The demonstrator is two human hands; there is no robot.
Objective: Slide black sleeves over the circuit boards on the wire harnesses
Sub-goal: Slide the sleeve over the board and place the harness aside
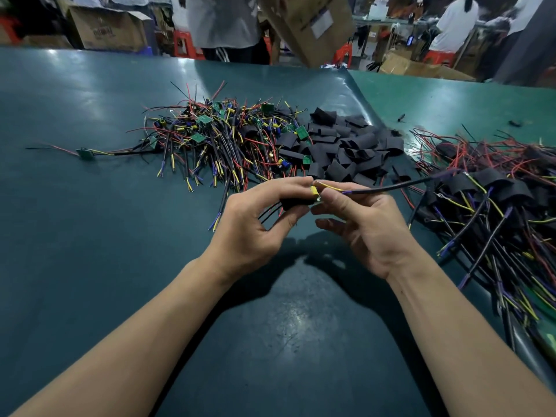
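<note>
While both forearms reach over the table's (90, 236) near edge, the left hand (255, 224) grips a black sleeve (296, 203); the right hand (364, 227) pinches the harness wire (388, 188); bare surface lies beneath, piles beyond.

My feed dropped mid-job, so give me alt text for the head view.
Both hands work one wire harness above the green table: the left hand grips a black sleeve, the right hand pinches its yellow and black wires. Behind lie a pile of bare harnesses and loose black sleeves; sleeved harnesses lie right.
</note>
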